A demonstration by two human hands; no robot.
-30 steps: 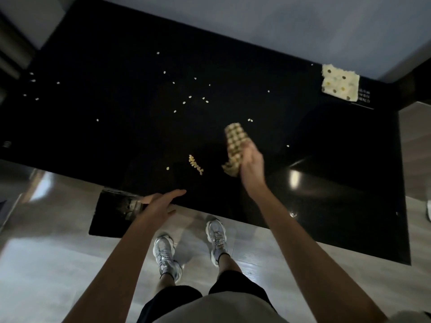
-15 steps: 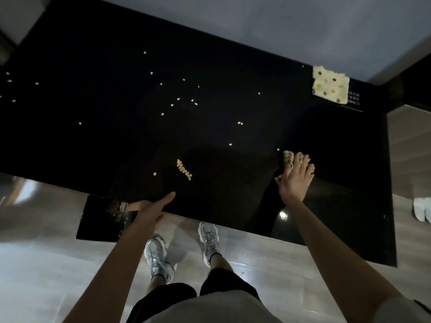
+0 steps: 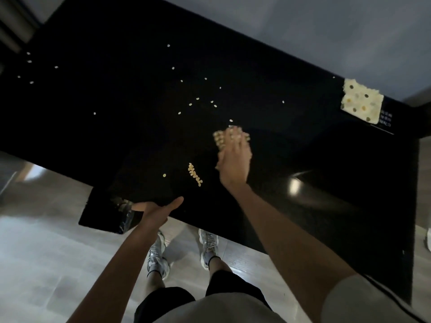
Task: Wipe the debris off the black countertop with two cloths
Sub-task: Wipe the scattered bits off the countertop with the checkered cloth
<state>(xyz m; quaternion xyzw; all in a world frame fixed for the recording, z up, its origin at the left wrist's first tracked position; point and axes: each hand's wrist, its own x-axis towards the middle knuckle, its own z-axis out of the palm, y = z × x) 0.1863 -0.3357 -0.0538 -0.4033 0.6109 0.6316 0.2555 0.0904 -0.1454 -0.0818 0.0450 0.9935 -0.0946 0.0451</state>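
Observation:
The black countertop [image 3: 116, 136] is dotted with small pale debris [image 3: 197, 98]; a gathered line of it [image 3: 195, 174] lies near the front edge. My right hand [image 3: 234, 159] lies flat on a tan waffle-patterned cloth [image 3: 219, 137] pressed to the counter, just right of that line. The cloth shows only past my fingertips. A second cloth, cream with dots [image 3: 361, 104], lies flat at the far right back corner. My left hand [image 3: 156, 209] rests at the counter's front edge, fingers apart, holding nothing.
A black bag or bin [image 3: 102, 213] hangs below the front edge beside my left hand. My feet in grey sneakers [image 3: 158, 255] stand on the pale floor. A light reflection [image 3: 294, 185] glints on the counter's right part.
My right hand swept the tan cloth from the right side of the counter back left toward the gathered debris. The left hand stayed at the front edge.

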